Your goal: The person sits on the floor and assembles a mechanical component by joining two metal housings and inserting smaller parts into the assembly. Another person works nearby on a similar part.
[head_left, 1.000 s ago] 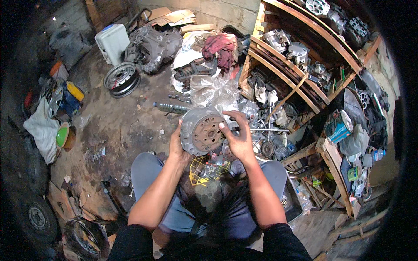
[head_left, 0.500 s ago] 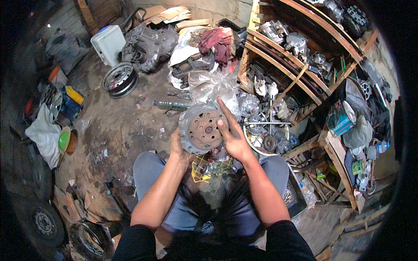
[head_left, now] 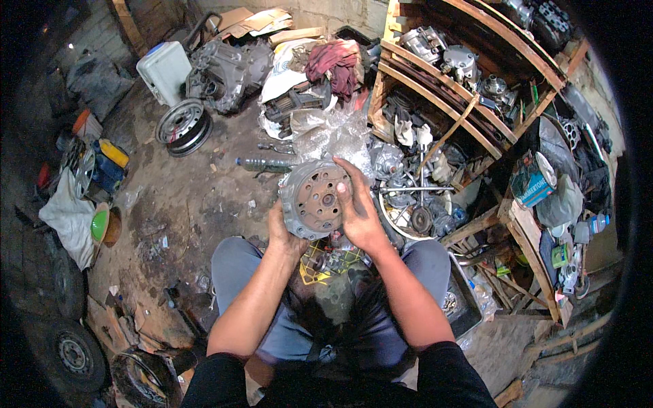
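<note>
Above my lap I hold up a thick round metal car part [head_left: 320, 198], a grey cast rim around a rusty disc with several holes and a small hub. Its kind I cannot tell for sure. My left hand [head_left: 281, 231] grips its left and lower side, with the fingers mostly hidden beneath. On the other side, my right hand [head_left: 360, 216] clasps the rim, thumb lying over the face and fingers along the edge. Below it, between my knees, sits a yellow plastic crate [head_left: 314, 272] with small parts in it.
A round basin [head_left: 403, 228] of metal parts stands by my right knee, near a black tray [head_left: 469, 299]. Ahead lie a plastic bottle [head_left: 264, 164], bubble wrap [head_left: 326, 136], a wheel rim [head_left: 183, 128] and a gearbox [head_left: 228, 75]. Wooden shelves [head_left: 442, 102] rise at right.
The round part stays in both hands and has shifted very slightly. My right fingers have curled a little closer over its rim. The whole view has moved slightly.
</note>
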Action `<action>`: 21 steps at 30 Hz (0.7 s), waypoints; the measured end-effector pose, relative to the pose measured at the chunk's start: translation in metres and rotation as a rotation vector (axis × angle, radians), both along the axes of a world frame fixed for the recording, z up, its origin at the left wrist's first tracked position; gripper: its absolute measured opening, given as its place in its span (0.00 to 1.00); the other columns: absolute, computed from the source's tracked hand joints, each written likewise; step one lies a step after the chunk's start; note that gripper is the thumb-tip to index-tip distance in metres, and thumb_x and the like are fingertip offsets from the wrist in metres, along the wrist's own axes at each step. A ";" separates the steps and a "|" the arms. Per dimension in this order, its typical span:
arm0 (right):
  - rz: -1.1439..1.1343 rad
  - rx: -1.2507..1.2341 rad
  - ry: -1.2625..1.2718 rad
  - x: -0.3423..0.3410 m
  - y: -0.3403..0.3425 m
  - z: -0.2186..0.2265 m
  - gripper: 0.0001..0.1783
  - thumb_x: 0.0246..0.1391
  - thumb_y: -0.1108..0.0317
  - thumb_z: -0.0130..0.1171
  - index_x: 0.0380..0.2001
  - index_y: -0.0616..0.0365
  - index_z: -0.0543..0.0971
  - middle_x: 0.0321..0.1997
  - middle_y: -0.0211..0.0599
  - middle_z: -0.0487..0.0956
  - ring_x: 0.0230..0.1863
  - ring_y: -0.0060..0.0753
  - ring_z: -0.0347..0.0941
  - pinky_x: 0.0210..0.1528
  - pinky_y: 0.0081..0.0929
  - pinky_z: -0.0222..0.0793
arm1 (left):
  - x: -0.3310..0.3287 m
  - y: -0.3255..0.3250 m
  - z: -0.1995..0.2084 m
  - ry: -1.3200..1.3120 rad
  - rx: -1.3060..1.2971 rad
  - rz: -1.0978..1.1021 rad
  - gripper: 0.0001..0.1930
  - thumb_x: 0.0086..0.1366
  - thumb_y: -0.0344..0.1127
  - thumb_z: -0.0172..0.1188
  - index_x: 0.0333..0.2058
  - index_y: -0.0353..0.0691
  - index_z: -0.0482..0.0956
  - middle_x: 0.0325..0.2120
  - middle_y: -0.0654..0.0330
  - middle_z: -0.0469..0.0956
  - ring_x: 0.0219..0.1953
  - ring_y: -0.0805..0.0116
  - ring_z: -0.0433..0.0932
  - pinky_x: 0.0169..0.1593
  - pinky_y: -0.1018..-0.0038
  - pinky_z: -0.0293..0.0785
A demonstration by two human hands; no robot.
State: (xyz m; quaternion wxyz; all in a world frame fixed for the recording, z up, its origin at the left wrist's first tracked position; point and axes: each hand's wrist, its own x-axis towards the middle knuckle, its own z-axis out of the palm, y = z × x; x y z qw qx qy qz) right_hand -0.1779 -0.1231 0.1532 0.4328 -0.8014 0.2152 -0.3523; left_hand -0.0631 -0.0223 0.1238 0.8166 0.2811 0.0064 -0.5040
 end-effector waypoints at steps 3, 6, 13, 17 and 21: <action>-0.109 -0.205 0.065 -0.002 0.008 0.011 0.37 0.61 0.45 0.51 0.67 0.51 0.59 0.70 0.51 0.53 0.70 0.59 0.49 0.70 0.48 0.47 | -0.004 0.002 0.006 0.046 0.014 -0.008 0.25 0.70 0.46 0.41 0.57 0.33 0.69 0.53 0.46 0.73 0.53 0.51 0.75 0.58 0.55 0.73; -0.187 -0.581 0.209 -0.008 0.008 0.019 0.46 0.49 0.49 0.66 0.67 0.49 0.59 0.68 0.50 0.57 0.67 0.59 0.53 0.68 0.48 0.53 | -0.004 0.001 0.006 0.087 0.009 -0.041 0.26 0.71 0.46 0.39 0.58 0.33 0.67 0.53 0.46 0.73 0.54 0.51 0.75 0.58 0.54 0.73; -0.140 -0.370 0.088 -0.005 0.015 0.016 0.55 0.39 0.44 0.72 0.67 0.54 0.59 0.64 0.48 0.64 0.64 0.56 0.59 0.66 0.49 0.55 | -0.005 -0.004 0.000 -0.004 -0.048 -0.078 0.28 0.73 0.50 0.38 0.59 0.33 0.66 0.55 0.45 0.71 0.54 0.50 0.74 0.59 0.54 0.72; -0.107 -0.419 0.108 -0.008 0.013 0.024 0.51 0.45 0.43 0.67 0.68 0.55 0.59 0.66 0.50 0.63 0.64 0.56 0.61 0.67 0.50 0.54 | -0.005 -0.004 0.002 -0.039 -0.084 -0.069 0.29 0.73 0.52 0.39 0.60 0.33 0.65 0.56 0.46 0.71 0.55 0.51 0.74 0.58 0.54 0.72; -0.215 -0.564 -0.026 -0.015 -0.011 0.038 0.44 0.57 0.44 0.57 0.68 0.60 0.58 0.70 0.53 0.58 0.68 0.57 0.57 0.70 0.49 0.49 | -0.008 -0.011 -0.005 0.003 -0.054 -0.020 0.30 0.73 0.55 0.41 0.60 0.34 0.65 0.56 0.48 0.71 0.56 0.52 0.74 0.59 0.55 0.72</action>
